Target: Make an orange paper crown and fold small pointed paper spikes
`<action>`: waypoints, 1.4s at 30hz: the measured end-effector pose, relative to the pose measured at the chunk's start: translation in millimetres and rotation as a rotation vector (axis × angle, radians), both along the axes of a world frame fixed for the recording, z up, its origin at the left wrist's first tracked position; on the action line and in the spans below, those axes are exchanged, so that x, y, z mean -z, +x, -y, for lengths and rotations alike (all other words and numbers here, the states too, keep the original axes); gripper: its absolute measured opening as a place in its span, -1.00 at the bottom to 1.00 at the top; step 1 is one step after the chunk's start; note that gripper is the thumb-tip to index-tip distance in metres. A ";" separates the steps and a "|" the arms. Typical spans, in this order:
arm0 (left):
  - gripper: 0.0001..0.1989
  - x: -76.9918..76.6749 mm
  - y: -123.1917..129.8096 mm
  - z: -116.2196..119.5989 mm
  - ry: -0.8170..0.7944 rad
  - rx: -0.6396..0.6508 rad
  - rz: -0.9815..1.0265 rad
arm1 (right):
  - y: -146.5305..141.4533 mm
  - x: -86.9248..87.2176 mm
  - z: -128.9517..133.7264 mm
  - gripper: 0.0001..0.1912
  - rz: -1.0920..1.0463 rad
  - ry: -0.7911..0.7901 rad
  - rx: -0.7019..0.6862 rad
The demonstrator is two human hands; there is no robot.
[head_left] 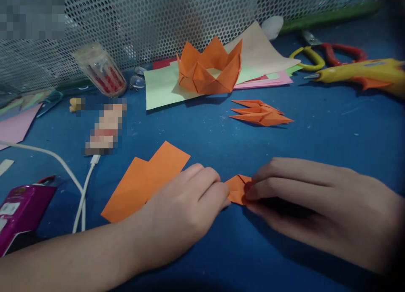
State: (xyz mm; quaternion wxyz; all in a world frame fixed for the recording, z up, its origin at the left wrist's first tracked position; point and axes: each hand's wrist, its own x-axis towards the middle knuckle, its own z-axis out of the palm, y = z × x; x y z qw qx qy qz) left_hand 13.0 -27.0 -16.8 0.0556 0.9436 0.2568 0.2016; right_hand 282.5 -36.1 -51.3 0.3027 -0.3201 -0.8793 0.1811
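Note:
A small folded piece of orange paper (238, 190) lies between my hands just above the blue table. My left hand (190, 199) is closed, its fingertips pinching the paper's left edge. From the right, my right hand (310, 207) grips the other side between thumb and fingers. Under and behind my left wrist are flat orange paper sheets (142, 182), partly covered. Farther back, several narrow folded orange paper pieces (262, 113) rest close together. Behind them stands a pointed, crown-like ring of folded orange paper (210, 75).
Coloured sheets (164, 87) lie beneath the ring, against a perforated screen (152, 22). A yellow glue gun (357, 75) and scissors (344, 52) are at the back right. On the left are a jar (106, 75), a white cable (84, 191) and a purple package (27, 212).

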 end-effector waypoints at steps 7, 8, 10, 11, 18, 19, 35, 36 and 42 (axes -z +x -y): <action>-0.45 1.1 5.9 -1.3 0.052 -0.028 -0.037 | -15.4 -9.1 3.8 -0.75 -0.014 0.034 0.056; -0.43 0.8 6.7 -1.1 0.056 -0.030 -0.040 | -17.0 -10.2 3.7 -0.75 -0.026 0.032 0.071; -0.41 -0.3 7.6 -1.1 0.061 -0.027 -0.046 | -19.0 -12.4 3.1 -0.74 -0.038 0.022 0.071; -0.40 -1.0 7.8 -1.3 0.061 -0.027 -0.049 | -19.5 -13.4 2.9 -0.74 -0.037 0.013 0.060; -0.45 -2.5 3.5 -2.0 0.006 -0.022 -0.066 | -18.6 -8.1 5.3 -0.75 -0.140 -0.152 0.078; -0.47 -2.7 2.3 -2.0 -0.023 -0.017 -0.060 | -18.2 -6.6 5.5 -0.75 -0.143 -0.171 0.081; -0.77 -12.3 -2.0 -10.0 -0.452 -0.240 0.029 | -18.9 -10.2 -1.9 -0.79 -0.172 -0.277 0.091; -0.77 -12.1 -1.5 -9.8 -0.472 -0.247 0.033 | -18.2 -10.3 -2.3 -0.76 -0.178 -0.259 0.077; -0.77 -12.2 0.1 -7.1 -0.448 -0.257 0.023 | -16.4 -7.7 -0.9 -0.72 -0.181 -0.180 0.067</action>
